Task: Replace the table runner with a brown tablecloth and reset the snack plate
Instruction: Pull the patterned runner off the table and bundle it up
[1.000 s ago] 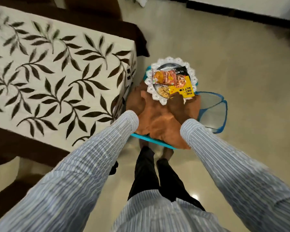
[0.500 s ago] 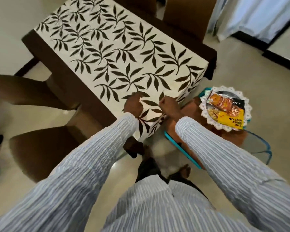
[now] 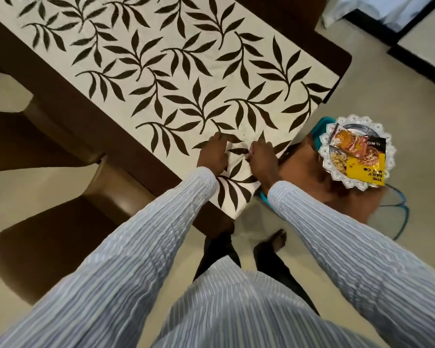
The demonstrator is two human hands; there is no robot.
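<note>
A cream table runner (image 3: pixel 176 79) with dark leaf prints lies along the dark wooden table (image 3: pixel 68 101). My left hand (image 3: pixel 212 153) and my right hand (image 3: pixel 261 156) rest close together on its near end, fingers curled and pinching the cloth. To the right, a folded brown tablecloth (image 3: pixel 312 182) lies on a blue-rimmed stand (image 3: pixel 397 214). On that cloth sits the snack plate (image 3: pixel 387 144), silver with a white scalloped rim, holding orange and yellow snack packets (image 3: pixel 362 169).
Two brown chairs (image 3: pixel 48 234) stand at the left side of the table. Another chair back (image 3: pixel 304 11) is at the far side. Beige tiled floor (image 3: pixel 387 79) lies to the right, with white fabric (image 3: pixel 337 11) at the top right. My feet (image 3: pixel 276 241) are below the table end.
My hands left the brown cloth under the snack plate and moved left onto the runner's near end, where they now pinch it. The view has swung towards the table.
</note>
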